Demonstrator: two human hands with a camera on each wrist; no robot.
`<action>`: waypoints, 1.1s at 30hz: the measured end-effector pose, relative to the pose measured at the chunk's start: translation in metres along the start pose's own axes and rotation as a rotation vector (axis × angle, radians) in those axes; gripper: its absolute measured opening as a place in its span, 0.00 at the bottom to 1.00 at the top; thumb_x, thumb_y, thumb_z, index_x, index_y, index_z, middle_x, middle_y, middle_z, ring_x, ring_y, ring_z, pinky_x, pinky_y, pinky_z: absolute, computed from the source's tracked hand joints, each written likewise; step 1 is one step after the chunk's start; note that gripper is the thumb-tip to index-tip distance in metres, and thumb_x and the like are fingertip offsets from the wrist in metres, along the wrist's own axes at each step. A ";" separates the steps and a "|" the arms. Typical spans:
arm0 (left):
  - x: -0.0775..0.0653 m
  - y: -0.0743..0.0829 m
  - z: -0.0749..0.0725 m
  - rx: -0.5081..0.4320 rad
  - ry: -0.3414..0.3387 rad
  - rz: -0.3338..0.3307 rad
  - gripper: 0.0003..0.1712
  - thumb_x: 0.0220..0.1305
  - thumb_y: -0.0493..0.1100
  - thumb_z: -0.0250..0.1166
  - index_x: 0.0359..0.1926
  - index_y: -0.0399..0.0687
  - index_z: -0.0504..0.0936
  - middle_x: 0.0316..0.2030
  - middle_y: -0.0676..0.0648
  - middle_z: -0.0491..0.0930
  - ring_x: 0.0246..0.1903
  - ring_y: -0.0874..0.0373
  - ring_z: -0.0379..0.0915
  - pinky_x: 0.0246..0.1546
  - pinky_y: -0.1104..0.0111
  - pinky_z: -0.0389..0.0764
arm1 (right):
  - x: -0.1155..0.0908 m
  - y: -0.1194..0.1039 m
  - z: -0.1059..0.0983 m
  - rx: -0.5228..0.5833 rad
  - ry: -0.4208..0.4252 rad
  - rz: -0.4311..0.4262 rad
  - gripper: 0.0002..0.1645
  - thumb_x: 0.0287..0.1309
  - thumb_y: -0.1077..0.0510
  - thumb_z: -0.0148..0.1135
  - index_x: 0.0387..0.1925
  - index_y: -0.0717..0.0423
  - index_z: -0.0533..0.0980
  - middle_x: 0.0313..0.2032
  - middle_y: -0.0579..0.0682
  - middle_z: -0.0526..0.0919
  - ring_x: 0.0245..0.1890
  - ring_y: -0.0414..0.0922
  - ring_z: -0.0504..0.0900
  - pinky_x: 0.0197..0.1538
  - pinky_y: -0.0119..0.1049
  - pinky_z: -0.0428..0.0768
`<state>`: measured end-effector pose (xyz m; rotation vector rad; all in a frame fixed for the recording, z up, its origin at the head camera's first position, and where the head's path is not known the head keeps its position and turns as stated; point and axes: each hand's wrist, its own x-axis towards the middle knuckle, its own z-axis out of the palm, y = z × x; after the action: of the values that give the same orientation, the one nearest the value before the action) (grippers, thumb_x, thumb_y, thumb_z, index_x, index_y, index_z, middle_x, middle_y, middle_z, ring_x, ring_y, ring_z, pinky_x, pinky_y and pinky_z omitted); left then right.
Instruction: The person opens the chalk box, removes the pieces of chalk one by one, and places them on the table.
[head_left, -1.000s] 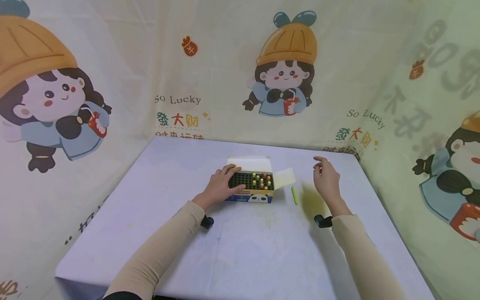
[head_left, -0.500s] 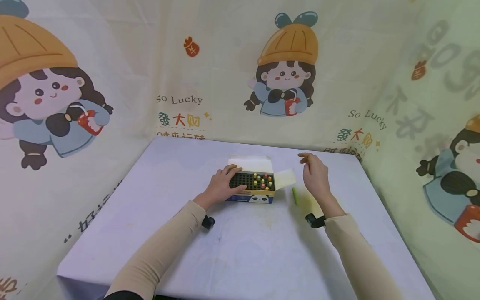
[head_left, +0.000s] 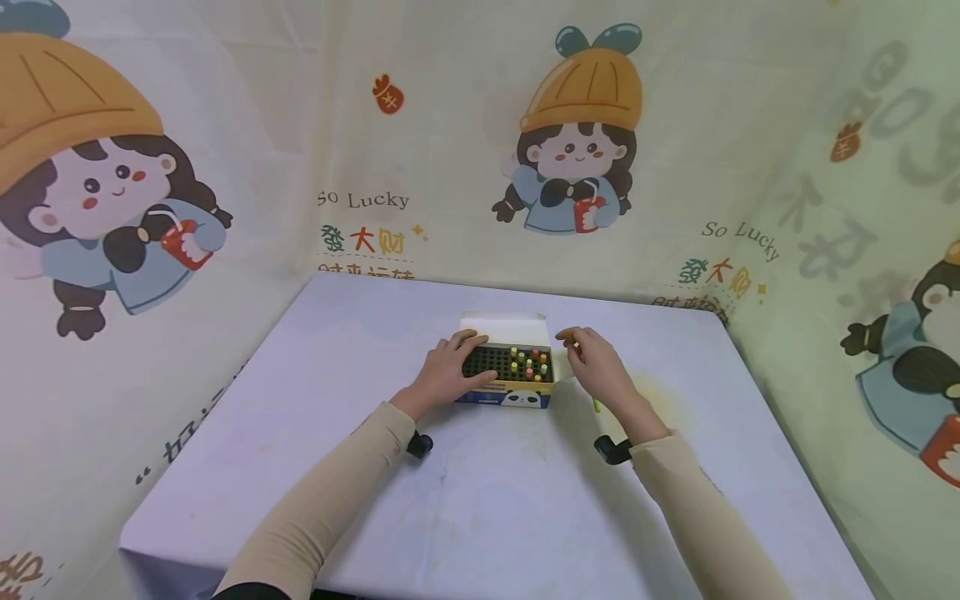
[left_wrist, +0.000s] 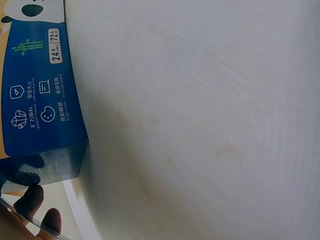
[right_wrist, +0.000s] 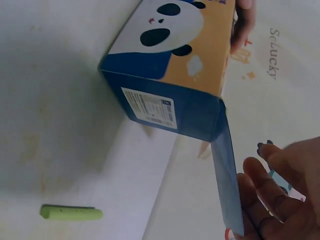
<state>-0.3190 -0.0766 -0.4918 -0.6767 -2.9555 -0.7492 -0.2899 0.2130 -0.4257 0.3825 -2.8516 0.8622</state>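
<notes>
A chalk box (head_left: 517,398) with a panda on its front stands on the table, lid raised at the back. Its black holder (head_left: 491,360) of round holes carries several coloured chalks (head_left: 529,363) at the right end. My left hand (head_left: 442,371) grips the box's left end, thumb at the front edge and fingers across the top. Just right of the box is my right hand (head_left: 600,367), fingers loosely bent beside the side flap (right_wrist: 227,175); nothing shows between them. A green chalk (right_wrist: 72,213) lies on the table, partly hidden by that hand in the head view.
The white-covered table (head_left: 480,508) ends in front of a cartoon-printed backdrop (head_left: 450,167), which also runs along both sides. The box's raised lid (head_left: 504,327) stands behind the holder.
My right hand has moved left from beyond the green chalk to the box's side flap, now covering part of the chalk. My left hand keeps its place on the box.
</notes>
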 end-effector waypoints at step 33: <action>0.001 -0.001 0.002 0.019 0.003 -0.003 0.47 0.69 0.74 0.58 0.81 0.62 0.59 0.80 0.46 0.53 0.68 0.37 0.62 0.66 0.38 0.66 | 0.002 -0.014 0.028 -0.192 -0.186 -0.087 0.11 0.69 0.66 0.60 0.48 0.58 0.84 0.41 0.53 0.87 0.33 0.46 0.81 0.39 0.43 0.80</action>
<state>-0.3199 -0.0764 -0.4935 -0.6698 -2.9572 -0.7215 -0.2900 0.1860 -0.4411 0.5851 -3.0252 0.5577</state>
